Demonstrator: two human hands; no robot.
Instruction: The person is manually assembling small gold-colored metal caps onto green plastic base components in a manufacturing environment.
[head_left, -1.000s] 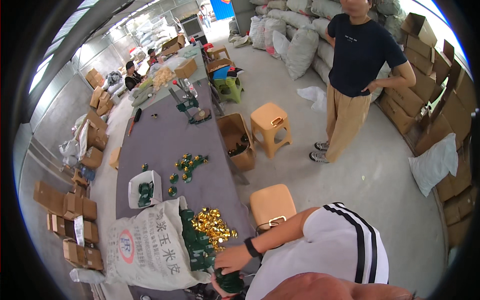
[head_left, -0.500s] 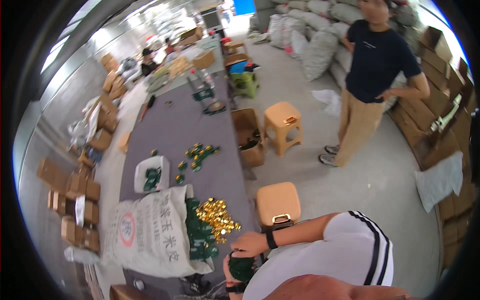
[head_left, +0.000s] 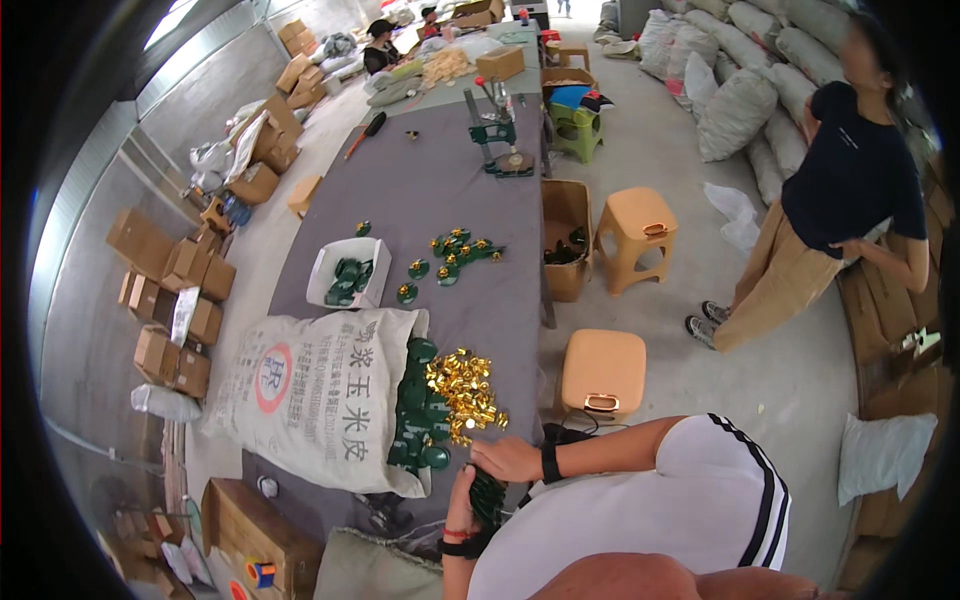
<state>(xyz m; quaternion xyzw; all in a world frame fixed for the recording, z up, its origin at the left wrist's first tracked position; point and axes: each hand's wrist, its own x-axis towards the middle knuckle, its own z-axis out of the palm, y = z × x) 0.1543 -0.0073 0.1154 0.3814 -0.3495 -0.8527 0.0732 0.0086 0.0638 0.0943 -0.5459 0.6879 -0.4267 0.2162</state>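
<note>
Green pieces (head_left: 487, 498) sit clamped in your left hand (head_left: 460, 506); your right hand (head_left: 508, 460) is at their top, grip unclear. Whitish sack (head_left: 315, 430) on desk (head_left: 400, 180): dark printed characters (head_left: 355, 400), red ring logo (head_left: 273, 378).

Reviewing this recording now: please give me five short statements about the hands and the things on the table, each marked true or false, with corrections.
1. The left hand holds a bundle of dark green pieces, with the right hand close against it. True.
2. Gold pieces lie heaped beside the sack. True.
3. The sack stands upright on the floor. False: it lies down on the table.
4. A white box stands on the table next to the sack. True.
5. The white box is full of gold pieces. False: dark green discs are in it.
</note>
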